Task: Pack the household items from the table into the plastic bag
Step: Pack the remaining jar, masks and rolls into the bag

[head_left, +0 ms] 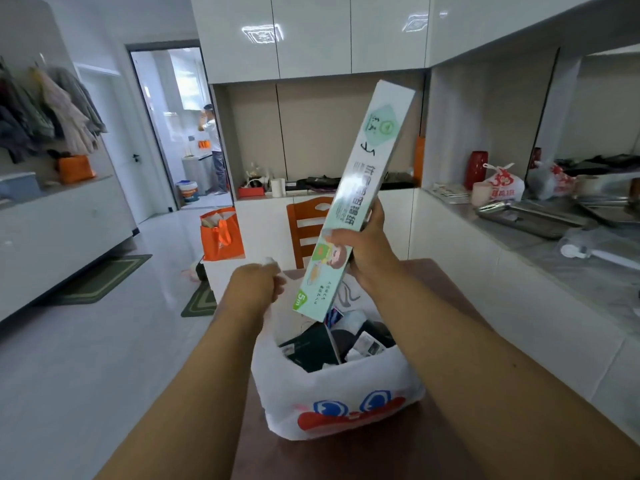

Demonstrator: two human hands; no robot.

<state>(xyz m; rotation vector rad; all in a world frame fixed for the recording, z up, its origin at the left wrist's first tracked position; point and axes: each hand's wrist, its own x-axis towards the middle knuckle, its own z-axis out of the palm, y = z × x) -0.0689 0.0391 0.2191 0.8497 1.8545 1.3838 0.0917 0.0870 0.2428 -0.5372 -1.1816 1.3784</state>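
From my remote seat, I see the right hand (363,244) clamped around a long pale-green box (356,202), tilted toward one o'clock with its lower end over the mouth of the white plastic bag (332,400) on the brown table (433,271), probably lining up an end-first drop. At ten o'clock of the opening, the left hand (258,284) is fisted on the bag's handle, likely holding it open. Items inside are a dark, unreadable jumble; the table's far edge is hidden.
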